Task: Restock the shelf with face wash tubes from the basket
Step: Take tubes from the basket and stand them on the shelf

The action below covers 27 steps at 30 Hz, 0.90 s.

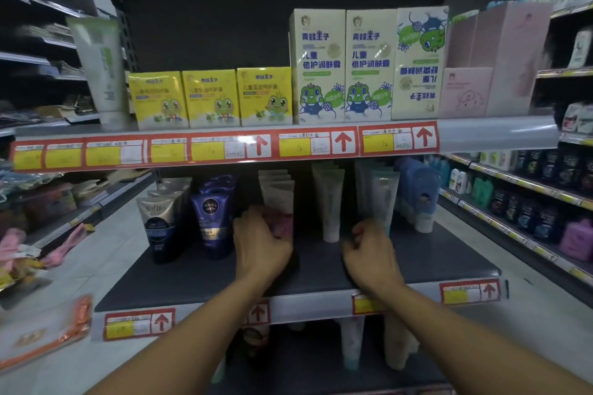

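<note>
Tubes stand in rows on the middle shelf. My left hand has its grip curled around a pink-bottomed tube; my right hand pinches the foot of a teal tube.

Dim overall, with a black backdrop above the top shelf. Glare whitens its price strip. Wide-angle bending curves the side aisles, and the left edge smears into blur. Lower tubes sit in shadow.
</note>
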Tool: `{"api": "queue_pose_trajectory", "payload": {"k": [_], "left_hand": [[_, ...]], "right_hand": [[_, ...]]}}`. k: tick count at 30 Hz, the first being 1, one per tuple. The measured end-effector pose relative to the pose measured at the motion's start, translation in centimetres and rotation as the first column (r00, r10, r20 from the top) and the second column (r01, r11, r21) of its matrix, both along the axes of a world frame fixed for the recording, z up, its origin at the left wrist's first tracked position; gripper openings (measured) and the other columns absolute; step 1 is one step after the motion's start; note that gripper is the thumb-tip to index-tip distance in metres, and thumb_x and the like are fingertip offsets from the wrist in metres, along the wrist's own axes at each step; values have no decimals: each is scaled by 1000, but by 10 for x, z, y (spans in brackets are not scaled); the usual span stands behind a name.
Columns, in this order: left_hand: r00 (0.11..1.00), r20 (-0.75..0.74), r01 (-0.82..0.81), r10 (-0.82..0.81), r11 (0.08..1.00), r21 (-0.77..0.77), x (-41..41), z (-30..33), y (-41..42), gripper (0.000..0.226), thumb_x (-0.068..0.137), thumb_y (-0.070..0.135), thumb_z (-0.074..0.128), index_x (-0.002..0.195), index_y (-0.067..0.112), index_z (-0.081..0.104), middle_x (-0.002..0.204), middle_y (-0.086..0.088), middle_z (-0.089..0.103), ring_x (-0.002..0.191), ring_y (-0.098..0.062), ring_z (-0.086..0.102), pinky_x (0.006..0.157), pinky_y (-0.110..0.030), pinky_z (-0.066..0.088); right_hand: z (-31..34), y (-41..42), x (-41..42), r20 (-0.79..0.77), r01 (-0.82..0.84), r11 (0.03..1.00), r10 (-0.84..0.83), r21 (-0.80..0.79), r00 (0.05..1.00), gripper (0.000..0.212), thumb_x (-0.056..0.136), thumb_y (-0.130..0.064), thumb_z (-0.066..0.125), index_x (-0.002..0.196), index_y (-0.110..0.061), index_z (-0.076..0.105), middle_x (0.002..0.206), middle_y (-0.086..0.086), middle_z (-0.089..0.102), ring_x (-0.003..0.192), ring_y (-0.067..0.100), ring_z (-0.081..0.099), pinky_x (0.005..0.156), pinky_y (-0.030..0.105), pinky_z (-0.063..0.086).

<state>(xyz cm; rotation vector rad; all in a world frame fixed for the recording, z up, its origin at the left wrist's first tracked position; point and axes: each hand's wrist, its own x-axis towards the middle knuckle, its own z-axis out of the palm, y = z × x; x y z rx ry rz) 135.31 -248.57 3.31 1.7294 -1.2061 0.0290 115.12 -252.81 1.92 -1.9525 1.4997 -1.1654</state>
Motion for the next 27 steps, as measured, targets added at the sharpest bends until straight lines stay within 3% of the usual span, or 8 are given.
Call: {"api": "queue_pose_trajectory", "payload": {"k": [3,7,10,14,20,24,27], "left_hand": [[996,7,-93,93,993,79,3,-7,-20,59,66,56,66,109,15,65,109,-8,69,109,-36,65,93,-50,55],[993,-82,-65,83,977,202,-4,-16,-23,76,72,44,81,130,5,50,131,-18,57,126,-43,49,104,-48,43],[992,-114,-26,53,974,225,1,-24,-29,76,70,42,82,129,8,49,132,-16,59,126,-42,51,105,-49,45],[988,-156,21,13,977,214,4,-26,-31,66,69,41,78,122,13,51,124,-14,65,119,-40,60,99,-49,52],[984,-175,13,22,980,199,5,-25,-30,60,73,37,84,121,14,56,120,-11,70,113,-36,66,94,-40,54],[981,-190,-2,39,981,194,5,-25,-28,69,68,44,91,119,14,55,121,-11,70,114,-34,67,93,-38,55],[979,-198,-10,48,982,191,4,-24,-27,73,64,48,93,117,14,54,119,-10,71,111,-33,68,91,-38,55]], "right_hand": [[-6,-15,2,-26,-5,997,7,74,1000,40,88,-37,66,119,-17,51,116,8,56,105,30,60,87,38,50],[-8,-36,9,-100,-17,993,29,118,995,60,81,-48,72,122,-11,47,126,12,52,110,34,59,89,37,50],[-9,-51,16,-174,4,996,12,90,985,75,80,-51,76,130,-5,46,129,14,47,120,33,53,97,37,49],[-10,-62,27,-161,28,999,-21,43,987,93,66,-67,77,129,-6,48,125,14,53,114,34,60,90,44,57],[-14,-69,30,-210,62,998,-57,16,976,68,78,-54,78,120,-8,52,116,13,64,104,34,67,73,38,55],[-14,-67,28,-198,54,998,-49,17,979,50,84,-43,72,113,-8,52,114,15,64,103,38,66,73,39,53],[-13,-65,27,-178,44,999,-39,25,983,49,82,-42,70,112,-8,52,114,15,63,105,38,65,75,39,54]]}}
